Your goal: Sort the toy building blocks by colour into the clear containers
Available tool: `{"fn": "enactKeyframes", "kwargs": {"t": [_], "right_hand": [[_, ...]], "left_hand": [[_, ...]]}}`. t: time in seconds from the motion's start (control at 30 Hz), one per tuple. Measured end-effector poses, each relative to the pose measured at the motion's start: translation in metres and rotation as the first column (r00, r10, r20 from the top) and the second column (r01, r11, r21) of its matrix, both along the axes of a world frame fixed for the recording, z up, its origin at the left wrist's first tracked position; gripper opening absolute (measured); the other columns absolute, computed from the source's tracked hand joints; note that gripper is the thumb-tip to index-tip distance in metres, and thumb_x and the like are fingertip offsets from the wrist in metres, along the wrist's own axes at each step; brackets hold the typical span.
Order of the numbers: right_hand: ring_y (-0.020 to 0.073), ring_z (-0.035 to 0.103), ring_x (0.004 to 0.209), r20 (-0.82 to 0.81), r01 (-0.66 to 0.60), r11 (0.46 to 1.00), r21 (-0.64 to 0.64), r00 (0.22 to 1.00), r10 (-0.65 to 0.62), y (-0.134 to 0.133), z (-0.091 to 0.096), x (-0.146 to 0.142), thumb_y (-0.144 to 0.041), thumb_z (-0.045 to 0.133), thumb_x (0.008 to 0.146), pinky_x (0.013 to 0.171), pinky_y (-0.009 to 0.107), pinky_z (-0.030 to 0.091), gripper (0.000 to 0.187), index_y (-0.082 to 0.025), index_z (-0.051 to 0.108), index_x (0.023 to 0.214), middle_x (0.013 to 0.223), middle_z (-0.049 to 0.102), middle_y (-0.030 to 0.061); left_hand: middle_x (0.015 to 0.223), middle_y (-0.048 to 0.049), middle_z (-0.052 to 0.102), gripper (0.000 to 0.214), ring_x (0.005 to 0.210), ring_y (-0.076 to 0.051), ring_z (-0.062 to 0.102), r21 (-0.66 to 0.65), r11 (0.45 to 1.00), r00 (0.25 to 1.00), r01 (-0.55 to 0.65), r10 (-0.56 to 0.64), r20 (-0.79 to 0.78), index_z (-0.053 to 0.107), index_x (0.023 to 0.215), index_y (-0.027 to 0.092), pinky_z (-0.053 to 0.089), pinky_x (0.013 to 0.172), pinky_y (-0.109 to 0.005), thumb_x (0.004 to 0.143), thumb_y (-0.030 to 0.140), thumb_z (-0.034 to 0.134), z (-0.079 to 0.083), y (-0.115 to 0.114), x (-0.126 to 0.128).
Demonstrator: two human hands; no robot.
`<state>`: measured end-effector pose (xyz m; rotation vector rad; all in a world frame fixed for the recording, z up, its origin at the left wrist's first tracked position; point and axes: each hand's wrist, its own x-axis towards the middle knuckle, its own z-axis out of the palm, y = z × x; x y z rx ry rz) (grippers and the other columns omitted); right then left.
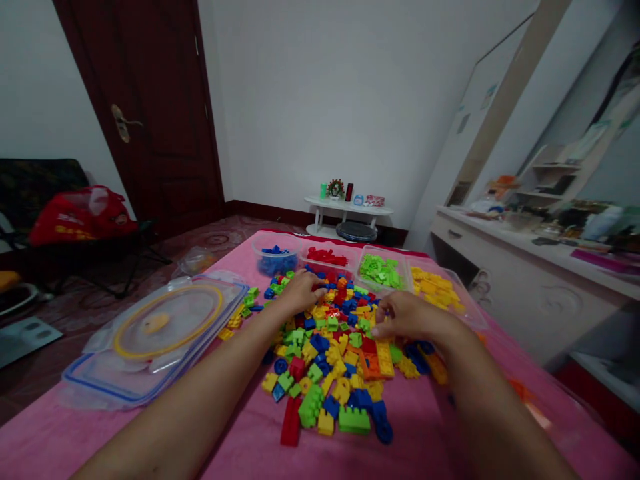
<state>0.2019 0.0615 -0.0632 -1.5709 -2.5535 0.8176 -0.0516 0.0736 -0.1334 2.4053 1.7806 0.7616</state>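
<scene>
A heap of mixed toy building bricks in red, yellow, green, blue and orange covers the middle of the pink cloth. At the heap's far left side, near the box of red bricks, my left hand reaches over the bricks with fingers apart. On the right side of the heap is my right hand, its fingers curled toward the thumb; whatever is between them is hidden. Behind the heap stand clear plastic boxes of blue bricks, green bricks and yellow bricks.
Clear lids are stacked on the left of the pink cloth. A few orange bricks lie at the right. Beyond are a low white table, a dark door, a red bag and a white dresser.
</scene>
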Motion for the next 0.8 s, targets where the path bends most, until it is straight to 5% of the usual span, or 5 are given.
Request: {"fn": "enactKeyframes", "kwargs": {"t": [0.13,0.37,0.57,0.7,0.8], "right_hand": [[0.0132,0.053,0.041,0.091,0.08,0.977,-0.199,0.994,-0.063,-0.016,-0.004,-0.006,-0.025,0.072,0.056,0.043,0.023,0.036,0.033,-0.018,0.059,0.086,0.055,0.061,-0.0009],[0.0156,0.054,0.068,0.171,-0.157,0.946,0.282,0.979,0.112,-0.015,-0.006,-0.025,-0.027,0.068,0.056,0.054,0.023,0.033,0.029,-0.021,0.066,0.084,0.078,0.063,0.0024],[0.0155,0.055,0.068,-0.072,0.075,0.896,0.438,0.996,-0.048,-0.001,-0.003,-0.026,-0.031,0.056,0.07,0.058,0.024,0.035,0.036,-0.02,0.065,0.102,0.075,0.063,0.0028],[0.0195,0.058,0.077,0.015,0.152,0.848,0.508,0.983,-0.185,0.004,0.004,-0.013,-0.033,0.055,0.071,0.061,0.026,0.036,0.025,-0.021,0.068,0.088,0.083,0.066,0.0056],[0.0234,0.06,0.085,0.164,0.126,0.876,0.465,0.96,-0.225,0.003,0.0,-0.01,-0.032,0.057,0.068,0.065,0.028,0.038,0.027,-0.022,0.067,0.091,0.091,0.067,0.0075]], "left_hand": [[0.085,-0.0055,0.071,0.024,0.082,-0.018,0.061,-0.049,0.998,0.999,0.033,-0.032,0.017,0.074,0.086,0.018,0.042,0.079,-0.026,0.079,0.03,0.054,0.007,-0.003,-0.006],[0.096,-0.0042,0.07,0.024,0.09,-0.019,0.061,-0.08,0.994,0.998,0.067,-0.066,0.025,0.074,0.09,0.021,0.042,0.078,-0.024,0.07,0.031,0.065,0.034,-0.015,-0.004],[0.083,-0.0012,0.072,0.023,0.074,-0.015,0.062,-0.215,0.972,0.993,0.095,-0.108,-0.05,0.074,0.086,0.022,0.042,0.064,-0.021,0.063,0.027,0.068,0.05,-0.028,0.0],[0.092,-0.0002,0.072,0.036,0.08,-0.017,0.063,-0.325,0.938,0.971,0.121,-0.18,-0.159,0.072,0.094,0.026,0.042,0.064,-0.021,0.059,0.028,0.071,0.048,-0.035,0.004],[0.098,-0.0007,0.07,0.043,0.088,-0.02,0.062,-0.322,0.944,0.948,0.072,-0.165,-0.273,0.071,0.099,0.029,0.043,0.069,-0.023,0.056,0.035,0.073,0.046,-0.038,0.007]]}}
